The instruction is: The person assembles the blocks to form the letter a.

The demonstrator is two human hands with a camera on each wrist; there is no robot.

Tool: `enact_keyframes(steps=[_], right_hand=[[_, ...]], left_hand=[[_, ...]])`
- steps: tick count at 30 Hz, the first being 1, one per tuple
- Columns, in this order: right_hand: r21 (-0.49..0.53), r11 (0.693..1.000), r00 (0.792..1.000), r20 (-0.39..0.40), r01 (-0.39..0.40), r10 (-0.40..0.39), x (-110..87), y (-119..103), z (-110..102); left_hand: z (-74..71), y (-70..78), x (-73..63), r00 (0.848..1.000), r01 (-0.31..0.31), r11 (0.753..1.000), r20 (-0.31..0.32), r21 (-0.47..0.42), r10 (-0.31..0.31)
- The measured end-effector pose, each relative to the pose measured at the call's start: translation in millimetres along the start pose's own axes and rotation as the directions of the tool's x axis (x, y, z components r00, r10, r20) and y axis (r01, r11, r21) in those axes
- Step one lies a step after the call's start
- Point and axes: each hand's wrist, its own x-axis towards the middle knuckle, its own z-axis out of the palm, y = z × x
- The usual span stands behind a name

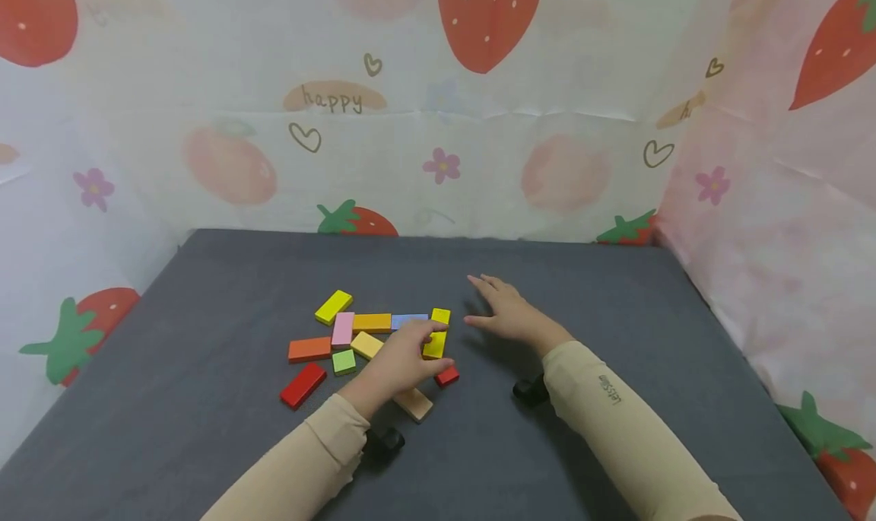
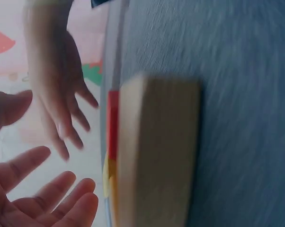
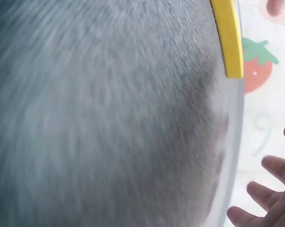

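Observation:
My left hand [image 1: 400, 360] is over the right part of a group of coloured wooden blocks, its fingers spread and holding nothing. Its fingertips overlap a yellow block [image 1: 434, 347] in the head view. Below that hand lies a plain wood block [image 1: 414, 405], large in the left wrist view. Close by its thumb is a small red block [image 1: 447, 376]. To the right of the blocks, my right hand [image 1: 513, 313] hovers over the grey cloth with fingers spread. Its shadow falls on the cloth, and its grasp holds nothing.
Orange [image 1: 309, 350], pink [image 1: 343, 330], blue [image 1: 408, 321], green [image 1: 344, 362] and long red [image 1: 303, 385] blocks lie flat on the grey cloth [image 1: 205, 445]. Another yellow block [image 1: 334, 306] sits at the back left. A strawberry-patterned curtain [image 1: 438, 110] rises behind the table.

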Motion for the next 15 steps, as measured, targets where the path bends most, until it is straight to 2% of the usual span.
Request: enact_keyframes(steps=[6,11,15], right_hand=[[0.023,0.999,0.998,0.059,0.036,-0.037,10.9,-6.3,11.5],[-0.007,1.0,0.997,0.074,0.013,-0.013,16.7,-12.8,17.6],[-0.048,0.999,0.995,0.092,-0.02,0.024,20.0,-19.3,21.8]], left_hand=[[10.2,-1.5,0.2,0.999,0.029,0.999,-0.029,-0.028,-0.029],[11.5,-2.9,1.0,0.996,0.08,0.996,-0.033,-0.031,-0.081],[13.8,-5.6,3.1,0.994,0.111,0.994,-0.016,0.009,-0.111]])
